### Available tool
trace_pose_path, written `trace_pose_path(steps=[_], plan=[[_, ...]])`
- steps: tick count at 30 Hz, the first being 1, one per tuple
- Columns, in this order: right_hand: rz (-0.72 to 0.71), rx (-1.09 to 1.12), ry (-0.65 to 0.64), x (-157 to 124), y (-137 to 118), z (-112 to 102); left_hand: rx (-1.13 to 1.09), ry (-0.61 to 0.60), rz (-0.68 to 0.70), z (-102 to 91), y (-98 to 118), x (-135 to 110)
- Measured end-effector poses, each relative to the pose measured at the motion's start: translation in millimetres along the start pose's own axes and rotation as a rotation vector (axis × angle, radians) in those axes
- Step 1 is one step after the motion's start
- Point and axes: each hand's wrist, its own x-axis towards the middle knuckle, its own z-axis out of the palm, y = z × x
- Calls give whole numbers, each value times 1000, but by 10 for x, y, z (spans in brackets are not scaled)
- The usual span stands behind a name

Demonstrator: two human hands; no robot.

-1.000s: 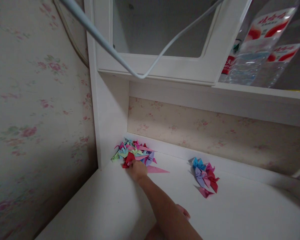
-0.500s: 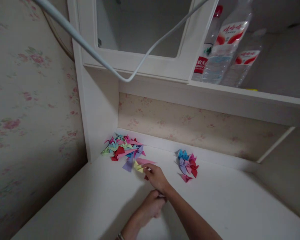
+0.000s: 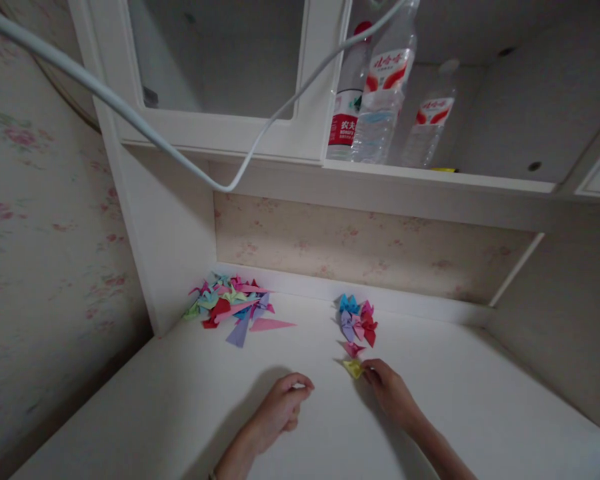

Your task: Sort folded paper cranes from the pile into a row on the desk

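My right hand [image 3: 387, 385] pinches the edge of a yellow origami crane [image 3: 353, 368] low over the white desktop. Just beyond it lies a pink origami crane [image 3: 353, 349], close in front of a small cluster of blue, purple, pink and red folded cranes [image 3: 359, 321]. To the left, my left hand [image 3: 283, 405] hovers over the desk with fingers curled in and nothing visible in them. Farther back on the left sits a larger pile of colourful paper cranes [image 3: 233, 300]. A long pink folded piece [image 3: 273, 325] and a purple one [image 3: 239, 333] lie at its near side.
A white cable [image 3: 180, 160] droops across the upper view before a cabinet [image 3: 215, 130]. Several plastic bottles [image 3: 383, 100] stand on the shelf at upper right. A side panel [image 3: 175, 233] and a low back ledge [image 3: 420, 305] bound the white desk [image 3: 145, 407].
My right hand has moved right, carrying the yellow crane from beside the left pile to near the right cluster. My hands have parted; my left hand shifted slightly left. The view has turned right.
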Motion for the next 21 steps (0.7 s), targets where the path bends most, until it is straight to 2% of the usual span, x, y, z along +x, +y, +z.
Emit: trace_pose_path(steps=[7,13,17,21], plan=[[-44,4,9,126,94,36,15,31,25,21,-61,42],[-50,0,15,105,147,90,1,32,19,19,-56,43],[-69,32,90,48,137,98,-9,35,37,14,-63,46],[2,57,205,-135,71,60,-20,38,40,15,-77,44]])
